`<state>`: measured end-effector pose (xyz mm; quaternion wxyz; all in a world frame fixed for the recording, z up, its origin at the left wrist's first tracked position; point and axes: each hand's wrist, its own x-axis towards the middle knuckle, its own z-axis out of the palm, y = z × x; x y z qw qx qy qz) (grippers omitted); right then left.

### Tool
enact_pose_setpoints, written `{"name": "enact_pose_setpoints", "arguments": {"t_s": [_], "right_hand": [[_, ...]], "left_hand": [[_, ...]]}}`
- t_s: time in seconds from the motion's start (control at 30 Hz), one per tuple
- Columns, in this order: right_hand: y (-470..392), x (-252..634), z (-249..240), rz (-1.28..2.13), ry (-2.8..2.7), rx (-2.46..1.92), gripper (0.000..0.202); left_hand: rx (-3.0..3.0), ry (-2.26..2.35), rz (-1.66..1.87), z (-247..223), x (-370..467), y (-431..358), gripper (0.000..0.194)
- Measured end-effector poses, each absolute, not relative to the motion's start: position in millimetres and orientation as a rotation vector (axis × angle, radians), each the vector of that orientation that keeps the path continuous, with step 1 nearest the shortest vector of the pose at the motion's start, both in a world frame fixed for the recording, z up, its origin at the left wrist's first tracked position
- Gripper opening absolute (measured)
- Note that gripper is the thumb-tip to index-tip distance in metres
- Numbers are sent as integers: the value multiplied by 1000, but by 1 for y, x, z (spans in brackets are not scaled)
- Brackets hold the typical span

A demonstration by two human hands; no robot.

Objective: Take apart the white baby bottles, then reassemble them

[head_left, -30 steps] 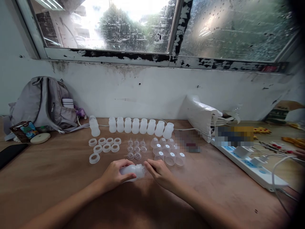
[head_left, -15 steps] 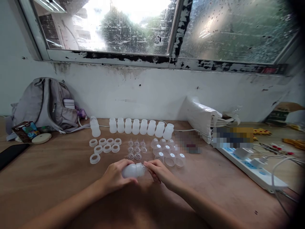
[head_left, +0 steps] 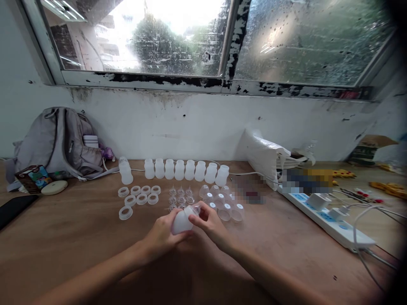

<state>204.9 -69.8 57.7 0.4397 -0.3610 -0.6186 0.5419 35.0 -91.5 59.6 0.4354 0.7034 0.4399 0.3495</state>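
My left hand [head_left: 165, 231] is wrapped round the body of a frosted white bottle [head_left: 182, 223], which tilts up to the right. The fingers of my right hand [head_left: 208, 220] close on the clear top at the bottle's neck. Just beyond my hands lie several clear nipples [head_left: 181, 192], partly hidden by the bottle. Several clear domed caps [head_left: 224, 212] stand to their right, and several white rings [head_left: 126, 212] to their left. Behind them is a row of open frosted bottles [head_left: 179, 170]. One bottle with a clear cap [head_left: 126, 171] stands apart at the row's left.
A grey backpack [head_left: 47, 144], a small box [head_left: 32, 178], a round pale lid [head_left: 54, 187] and a black phone [head_left: 15, 208] are on the left. On the right are a white bag [head_left: 260, 156] and a power strip [head_left: 337, 222] with plugs and cables.
The held bottle has tipped more upright and moved slightly up. My right hand has shifted from the tip to around the bottle's neck. The view has shifted slightly.
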Motion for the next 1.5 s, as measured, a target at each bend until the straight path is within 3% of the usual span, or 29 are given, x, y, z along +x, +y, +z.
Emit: {"name": "enact_pose_setpoints", "arguments": {"t_s": [0.07,0.2,0.3,0.4,0.6,0.67,0.77,0.97,1.07,1.23,1.4,1.5], "right_hand": [[-71,204,59,1315,-1512,-871,33],[-75,203,66,1613,-1493,-759,41],[-78,198,68,1523,-1418,-834,25],[-77,192,67,1334,-1334,-928,21],[-73,197,80,1718,-1366,-713,37],[-74,197,85,1730,-1402,-710,30],[-75,194,86,1572,-1398,-716,15],[-74,187,78,1301,-1535,-706,12],[-71,192,83,1214,-1689,-724,15],[-51,224,92,975,-1943,-913,41],[-29,264,84,372,-2258,-1283,20],[-24,273,72,241,-2395,-1424,23]], "left_hand": [[1633,1009,806,63,40,-94,47],[1143,682,477,64,52,-101,50],[1359,826,634,62,60,-99,42],[1656,1033,867,64,62,-93,47],[967,629,474,76,56,-97,35],[992,600,507,77,57,-99,30],[1334,779,670,75,60,-97,25],[2011,1102,956,59,55,-89,32],[2181,1242,958,59,48,-86,40],[2230,1427,901,69,29,-83,50],[2295,1466,919,70,10,-82,43],[2375,1494,881,60,6,-81,41]]}}
